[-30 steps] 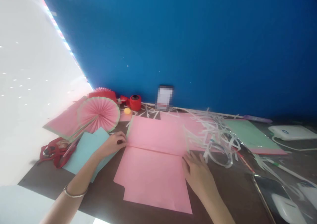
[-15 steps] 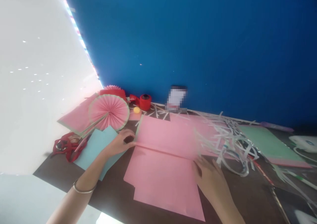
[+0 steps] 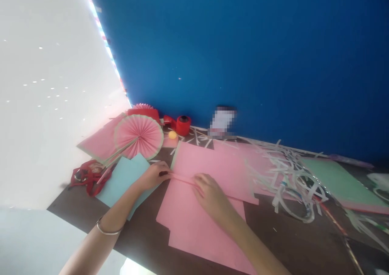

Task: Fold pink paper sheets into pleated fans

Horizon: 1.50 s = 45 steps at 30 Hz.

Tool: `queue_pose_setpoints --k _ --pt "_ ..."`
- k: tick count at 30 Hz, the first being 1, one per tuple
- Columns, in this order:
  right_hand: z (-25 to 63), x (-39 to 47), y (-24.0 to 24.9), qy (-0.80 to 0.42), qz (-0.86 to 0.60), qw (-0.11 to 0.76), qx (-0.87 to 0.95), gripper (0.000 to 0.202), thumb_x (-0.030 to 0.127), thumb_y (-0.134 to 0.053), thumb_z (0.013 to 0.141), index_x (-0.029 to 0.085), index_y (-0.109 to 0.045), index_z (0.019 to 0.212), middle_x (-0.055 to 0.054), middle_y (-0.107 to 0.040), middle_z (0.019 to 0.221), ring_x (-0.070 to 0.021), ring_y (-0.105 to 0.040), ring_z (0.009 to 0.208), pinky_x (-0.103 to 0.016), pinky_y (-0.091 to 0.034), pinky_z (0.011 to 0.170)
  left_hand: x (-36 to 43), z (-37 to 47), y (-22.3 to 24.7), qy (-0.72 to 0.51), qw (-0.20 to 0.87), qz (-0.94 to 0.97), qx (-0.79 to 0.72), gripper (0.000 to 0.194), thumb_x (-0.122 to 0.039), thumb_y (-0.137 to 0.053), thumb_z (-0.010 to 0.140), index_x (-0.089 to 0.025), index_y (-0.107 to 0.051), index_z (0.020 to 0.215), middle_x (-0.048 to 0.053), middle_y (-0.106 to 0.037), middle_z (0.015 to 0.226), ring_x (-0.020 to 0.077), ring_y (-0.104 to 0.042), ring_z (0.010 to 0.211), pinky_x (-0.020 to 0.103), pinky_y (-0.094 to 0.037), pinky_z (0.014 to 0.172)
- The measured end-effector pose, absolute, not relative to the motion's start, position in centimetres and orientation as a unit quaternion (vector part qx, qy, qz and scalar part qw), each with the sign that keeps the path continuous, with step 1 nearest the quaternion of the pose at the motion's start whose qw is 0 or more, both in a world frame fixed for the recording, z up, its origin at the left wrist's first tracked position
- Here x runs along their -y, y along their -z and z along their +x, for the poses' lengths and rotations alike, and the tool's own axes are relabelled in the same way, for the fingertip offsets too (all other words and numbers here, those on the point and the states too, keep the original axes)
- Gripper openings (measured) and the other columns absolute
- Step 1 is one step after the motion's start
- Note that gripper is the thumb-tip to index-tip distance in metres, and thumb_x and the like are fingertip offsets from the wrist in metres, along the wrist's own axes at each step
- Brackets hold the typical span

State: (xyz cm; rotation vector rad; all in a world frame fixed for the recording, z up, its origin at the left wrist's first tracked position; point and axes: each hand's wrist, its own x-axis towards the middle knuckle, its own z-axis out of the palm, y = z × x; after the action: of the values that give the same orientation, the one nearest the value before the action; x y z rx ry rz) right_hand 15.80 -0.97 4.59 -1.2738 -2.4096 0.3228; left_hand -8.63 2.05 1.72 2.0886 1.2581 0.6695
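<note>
The left hand (image 3: 154, 175), nearly closed, pinches the folded edge of the pink sheet (image 3: 206, 161) on the bench (image 3: 273, 242). The right hand (image 3: 211, 192), fingers curled, touches that fold; its grip cannot be told. Behind the sheet, a pixelated object (image 3: 222, 122) has unreadable markings. Left of the sheet lies blue paper (image 3: 121, 180).

Lighting bright at left, with glare low beside the dark brown tabletop (image 3: 261, 226); right edge soft, stretched; white phone (image 3: 223, 122) pixelated.

Pink sheet (image 3: 209, 161), near edge folded, over pink papers (image 3: 194, 234)
</note>
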Motion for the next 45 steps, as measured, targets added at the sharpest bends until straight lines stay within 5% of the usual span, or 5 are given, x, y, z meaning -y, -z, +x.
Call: queue_pose_setpoints --k 6,13,25,35,45 --pt "11.3 -1.8 -2.3 -0.208 -0.426 0.220 0.852 0.019 0.020 -0.045 0.087 0.020 -0.063 0.083 -0.005 -0.056 0.085 -0.0161 -0.053 0.082 -0.029 -0.046 0.073 -1.8 -8.5 -1.8 -0.259 0.255 0.800 -0.477 0.021 -0.029 -0.052 0.085 -0.021 -0.067 0.097 0.003 -0.055 0.084 0.0126 -0.052 0.076 0.024 -0.041 0.069" --pt "11.9 -1.8 -0.9 -0.211 -0.430 0.252 0.841 0.019 0.023 -0.046 0.087 0.022 -0.064 0.091 -0.003 -0.053 0.083 -0.0152 -0.053 0.080 -0.027 -0.046 0.068 -2.1 -9.2 -2.0 -0.255 0.256 0.817 -0.450 0.024 -0.022 -0.047 0.087 -0.022 -0.063 0.105 0.003 -0.056 0.090 0.0130 -0.054 0.081 0.024 -0.043 0.072" --pt "12.3 -0.6 -1.5 -0.073 -0.426 0.228 0.873 0.018 0.019 -0.047 0.086 0.019 -0.064 0.091 -0.005 -0.058 0.083 -0.0160 -0.050 0.074 -0.030 -0.044 0.068 -1.7 -9.2 -2.2 -0.188 0.147 0.877 -0.418 0.030 -0.012 -0.041 0.087 -0.024 -0.064 0.104 0.004 -0.052 0.084 0.0139 -0.049 0.077 0.025 -0.040 0.070" --pt "25.7 3.1 -2.4 0.192 -0.326 0.120 0.918 0.044 -0.008 -0.035 0.076 0.009 -0.057 0.111 -0.012 -0.062 0.110 -0.0219 -0.056 0.101 -0.036 -0.046 0.086 -1.3 -9.0 -2.6 -0.160 0.085 0.892 -0.415 0.033 -0.004 -0.039 0.083 -0.022 -0.064 0.098 0.006 -0.053 0.098 0.0159 -0.049 0.083 0.030 -0.042 0.073" --pt "27.2 3.4 -1.1 0.144 -0.337 0.099 0.925 0.050 -0.007 -0.030 0.077 0.014 -0.059 0.112 -0.009 -0.063 0.112 -0.0186 -0.055 0.108 -0.035 -0.048 0.090 -0.1 -7.1 -2.1 -0.172 0.018 0.912 -0.372 0.038 -0.004 -0.035 0.085 -0.016 -0.051 0.118 0.010 -0.054 0.117 0.0205 -0.048 0.111 0.040 -0.042 0.094"
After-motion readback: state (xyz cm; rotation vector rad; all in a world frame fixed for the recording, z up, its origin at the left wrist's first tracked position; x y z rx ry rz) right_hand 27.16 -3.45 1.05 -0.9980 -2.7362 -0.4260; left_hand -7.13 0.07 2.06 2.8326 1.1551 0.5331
